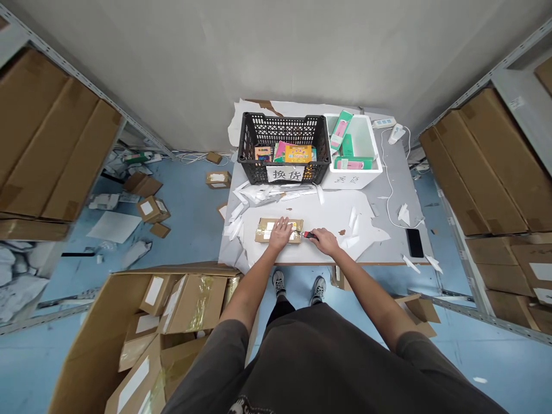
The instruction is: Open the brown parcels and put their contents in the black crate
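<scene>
Far L of the hands, big brown cartons [52, 144] fill a shelf, w/ small parcels [153, 210] scattered on the blue floor [185, 195] below. Closer in, down beside the L forearm, a large open carton [81, 351] is loaded w/ taped boxes [207, 299], some bearing white labels.

Now the tabletop [383, 207]! Torn white scraps [235, 227] lie L of the hands, and just beyond them sits a black crate [254, 172] w/ a white sign on its front and colorful packs [297, 153] inside.

Center: a taped cardboard box [264, 231] lies flat on white paper [319, 207] near the tabletop's front edge, right under the L hand [282, 232]. That hand is palm down on top, fingers slightly spread, pressing on it. At the box's R end, a red-and-black cutter [309, 234], tip up against the box; can't tell how deep, if at all. R hand [324, 240] has its fingers curled round the handle.

Beyond the R hand, a white bin [366, 179] stands next to the crate, w/ green-and-pink packs [353, 164] in it, one sticking up. Farther R, a white cable [390, 184] loops down toward a black phone [414, 242] near the edge. Far R, more shelved cartons [483, 167].
</scene>
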A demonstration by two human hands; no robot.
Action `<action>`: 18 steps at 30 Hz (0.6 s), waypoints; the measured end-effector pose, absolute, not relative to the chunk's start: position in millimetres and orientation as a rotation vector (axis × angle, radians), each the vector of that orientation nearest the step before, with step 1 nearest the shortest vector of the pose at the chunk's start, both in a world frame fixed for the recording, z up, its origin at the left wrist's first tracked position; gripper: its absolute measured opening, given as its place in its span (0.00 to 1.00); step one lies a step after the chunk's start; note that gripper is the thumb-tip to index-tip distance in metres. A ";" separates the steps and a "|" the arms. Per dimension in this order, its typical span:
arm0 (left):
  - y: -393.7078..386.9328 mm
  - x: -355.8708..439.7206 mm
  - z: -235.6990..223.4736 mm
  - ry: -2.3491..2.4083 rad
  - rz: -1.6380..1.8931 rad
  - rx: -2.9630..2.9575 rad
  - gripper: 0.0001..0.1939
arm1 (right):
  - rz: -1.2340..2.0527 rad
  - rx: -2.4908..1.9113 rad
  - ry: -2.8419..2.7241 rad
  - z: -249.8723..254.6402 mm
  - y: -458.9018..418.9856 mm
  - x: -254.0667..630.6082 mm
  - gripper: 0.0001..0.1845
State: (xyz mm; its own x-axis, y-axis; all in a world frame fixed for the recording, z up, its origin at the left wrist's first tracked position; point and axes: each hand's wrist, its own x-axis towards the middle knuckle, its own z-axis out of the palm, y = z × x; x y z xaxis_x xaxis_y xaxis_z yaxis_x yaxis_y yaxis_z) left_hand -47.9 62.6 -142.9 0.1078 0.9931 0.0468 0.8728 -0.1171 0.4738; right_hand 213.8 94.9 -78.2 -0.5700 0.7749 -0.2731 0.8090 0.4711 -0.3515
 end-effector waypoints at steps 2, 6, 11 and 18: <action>62.4 -47.7 -142.5 1.830 0.524 2.037 0.16 | -0.631 1.417 2.659 -79.6 93.2 212.5 0.14; 62.0 -47.3 -140.9 1.810 0.538 1.997 0.15 | -0.587 1.418 2.693 -84.0 91.6 212.9 0.16; 61.5 -46.8 -137.4 1.826 0.499 1.960 0.16 | -0.596 1.387 2.715 -88.7 95.5 215.7 0.18; 61.0 -47.2 -135.7 1.827 0.502 1.975 0.17 | -0.630 1.361 2.741 -95.0 99.6 212.4 0.19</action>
State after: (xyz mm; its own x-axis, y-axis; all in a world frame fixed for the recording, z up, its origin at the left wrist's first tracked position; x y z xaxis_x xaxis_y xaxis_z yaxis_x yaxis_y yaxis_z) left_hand -47.2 61.0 -135.7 0.0803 0.9967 -0.0087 0.8524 -0.0641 0.5190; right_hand 212.4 99.6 -95.0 -0.6205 0.7607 -0.1906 0.7676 0.5394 -0.3462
